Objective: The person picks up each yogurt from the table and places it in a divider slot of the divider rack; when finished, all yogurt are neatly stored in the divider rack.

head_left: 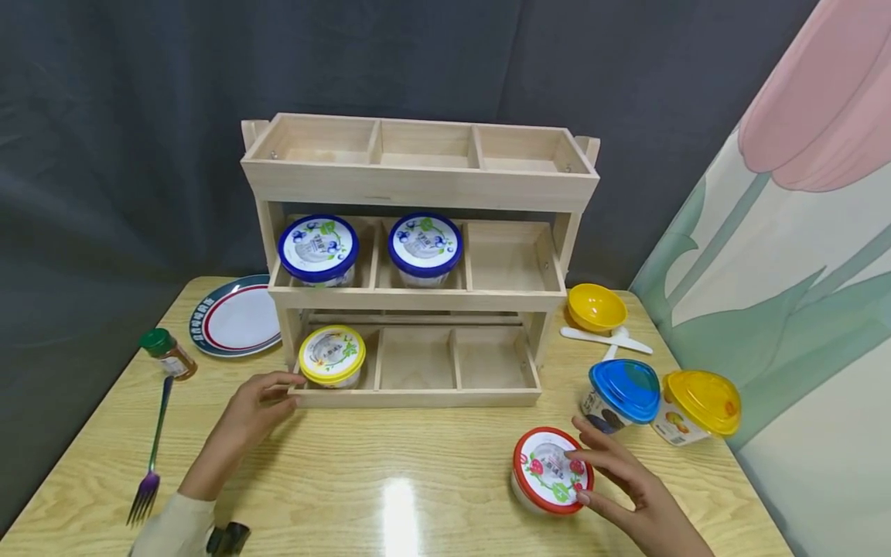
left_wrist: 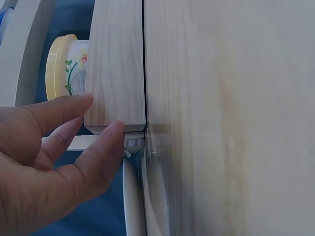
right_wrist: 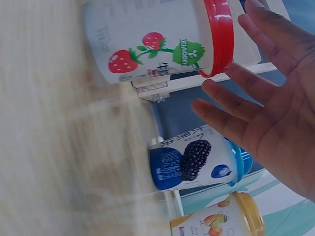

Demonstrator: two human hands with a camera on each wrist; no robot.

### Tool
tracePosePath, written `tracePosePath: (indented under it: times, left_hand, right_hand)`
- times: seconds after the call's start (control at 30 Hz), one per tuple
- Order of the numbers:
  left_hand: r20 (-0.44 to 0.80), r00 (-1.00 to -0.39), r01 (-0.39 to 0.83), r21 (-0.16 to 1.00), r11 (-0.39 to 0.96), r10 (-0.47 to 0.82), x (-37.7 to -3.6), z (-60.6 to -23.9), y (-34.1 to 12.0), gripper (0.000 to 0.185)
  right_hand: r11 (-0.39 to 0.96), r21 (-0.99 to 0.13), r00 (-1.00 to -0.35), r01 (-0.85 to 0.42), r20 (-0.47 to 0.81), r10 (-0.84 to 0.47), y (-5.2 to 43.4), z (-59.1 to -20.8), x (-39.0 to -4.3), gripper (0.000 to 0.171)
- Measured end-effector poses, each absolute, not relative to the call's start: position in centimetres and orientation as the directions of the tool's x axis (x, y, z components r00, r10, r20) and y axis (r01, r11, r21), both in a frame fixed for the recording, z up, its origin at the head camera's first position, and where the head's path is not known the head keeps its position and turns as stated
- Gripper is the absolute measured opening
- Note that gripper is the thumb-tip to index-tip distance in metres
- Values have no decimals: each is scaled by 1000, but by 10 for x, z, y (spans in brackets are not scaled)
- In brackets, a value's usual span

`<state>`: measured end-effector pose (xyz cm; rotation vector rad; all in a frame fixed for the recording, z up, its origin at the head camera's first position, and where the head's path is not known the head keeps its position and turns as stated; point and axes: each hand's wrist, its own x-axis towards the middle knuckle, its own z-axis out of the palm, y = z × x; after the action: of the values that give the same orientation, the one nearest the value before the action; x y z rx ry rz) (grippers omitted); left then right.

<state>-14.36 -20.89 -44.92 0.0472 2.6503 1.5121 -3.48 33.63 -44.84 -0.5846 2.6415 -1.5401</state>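
My right hand (head_left: pixel 629 495), fingers spread, is beside a tub with a red lid and strawberry print (head_left: pixel 550 469) on the table. In the right wrist view the fingertips are right at the rim of its red lid (right_wrist: pixel 220 37). My left hand (head_left: pixel 254 410) is at the front left corner of a wooden three-tier rack (head_left: pixel 418 398). Its index finger and thumb (left_wrist: pixel 106 147) lie at the end of the bottom tier's front board (left_wrist: pixel 118 64). Just behind that board, a yellow-lidded tub (head_left: pixel 332 356) sits in the bottom left compartment.
Two blue-lidded tubs (head_left: pixel 425 249) occupy the middle tier's left and centre compartments. On the right stand a light-blue-lidded tub (head_left: pixel 624 391), an orange-yellow-lidded tub (head_left: pixel 699 406), a yellow bowl (head_left: pixel 596 308) and white plastic utensils (head_left: pixel 605 338). Leftward are a plate (head_left: pixel 244 317), a spice jar (head_left: pixel 169 354) and a fork (head_left: pixel 155 464).
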Motion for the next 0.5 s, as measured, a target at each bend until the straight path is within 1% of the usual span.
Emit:
tracePosePath:
  times: [0.17,0.2,0.33,0.5]
  left_hand:
    - [-55,-995,-3,857,515,86,-145,-448,-209,27]
    - [-56,-995,-3,857,515,87,-145,-448,-209,26]
    - [-78,-993,-20,860,510,92,-147,-447,-210,26]
    - [-91,-991,-27,860,509,101,-150,-447,-212,22]
  right_hand:
    - [390,-885,-940,-256,133,-315,334,-458,-28,47]
    - [383,-896,-947,-227,111,-301,333,-459,-27,47]
    - [379,-913,-964,-150,51,-259,329,-461,-23,47]
    - [358,-929,-970,-97,8,-241,328,-467,-22,45]
